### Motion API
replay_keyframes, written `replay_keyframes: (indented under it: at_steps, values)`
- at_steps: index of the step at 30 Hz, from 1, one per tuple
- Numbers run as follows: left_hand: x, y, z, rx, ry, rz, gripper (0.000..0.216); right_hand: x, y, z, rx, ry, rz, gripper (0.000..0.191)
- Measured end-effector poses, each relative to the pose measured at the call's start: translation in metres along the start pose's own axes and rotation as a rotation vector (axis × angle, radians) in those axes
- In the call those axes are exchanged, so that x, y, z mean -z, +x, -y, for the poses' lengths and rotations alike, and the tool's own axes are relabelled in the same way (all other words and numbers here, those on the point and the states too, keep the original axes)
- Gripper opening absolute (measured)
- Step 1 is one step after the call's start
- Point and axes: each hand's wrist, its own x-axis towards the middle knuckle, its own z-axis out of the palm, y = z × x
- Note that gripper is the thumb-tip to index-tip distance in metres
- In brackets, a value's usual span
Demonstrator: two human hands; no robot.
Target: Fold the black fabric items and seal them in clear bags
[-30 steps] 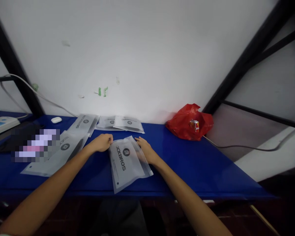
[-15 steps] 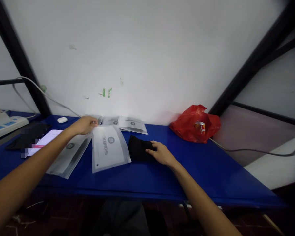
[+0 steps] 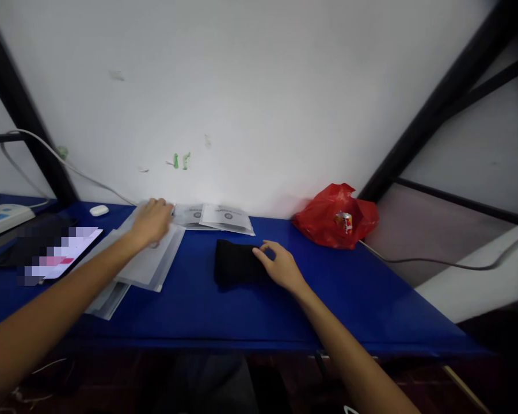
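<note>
On the blue table (image 3: 354,299) lies a folded black cloth (image 3: 235,264). My right hand (image 3: 280,264) rests at its right edge, fingers curled and touching the fabric. My left hand (image 3: 151,221) lies palm down with fingers fairly flat on a stack of grey printed plastic pouches (image 3: 149,264) at the left. Two more pouches (image 3: 213,217) lie against the wall behind the cloth.
A red plastic bag (image 3: 332,215) with a small can in it sits at the back right. A phone (image 3: 47,253), a white earbud case (image 3: 99,210) and a power strip (image 3: 0,217) lie at the left. Cables run along the wall. Black frame bars stand on both sides.
My left hand carried the grey pouch leftward off the black cloth and laid it on the stack. My right hand stayed on the uncovered cloth.
</note>
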Motion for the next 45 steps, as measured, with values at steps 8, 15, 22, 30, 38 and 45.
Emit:
replay_keyframes:
  at_steps: [8, 15, 22, 30, 38, 45]
  values:
    - [-0.044, -0.056, -0.099, -0.166, -0.329, 0.068, 0.033, -0.001, 0.01, -0.045, 0.056, -0.193, 0.145, 0.046]
    - [-0.063, -0.059, -0.098, -0.121, -0.332, -0.009, 0.04, -0.01, -0.002, -0.054, 0.028, -0.262, 0.174, 0.049]
    - [-0.062, -0.063, -0.098, -0.121, -0.384, -0.047, 0.037, -0.009, -0.001, -0.052, 0.024, -0.253, 0.159, 0.047]
    - [-0.067, -0.063, -0.098, -0.121, -0.382, -0.031, 0.04, -0.009, -0.002, -0.051, 0.023, -0.257, 0.151, 0.047]
    - [-0.032, -0.06, -0.103, -0.125, -0.266, -0.203, 0.038, -0.006, -0.002, -0.046, 0.019, -0.29, 0.171, 0.049]
    - [-0.002, -0.077, -0.157, -0.514, -0.247, -0.075, 0.037, -0.005, -0.003, -0.044, 0.017, -0.298, 0.176, 0.047]
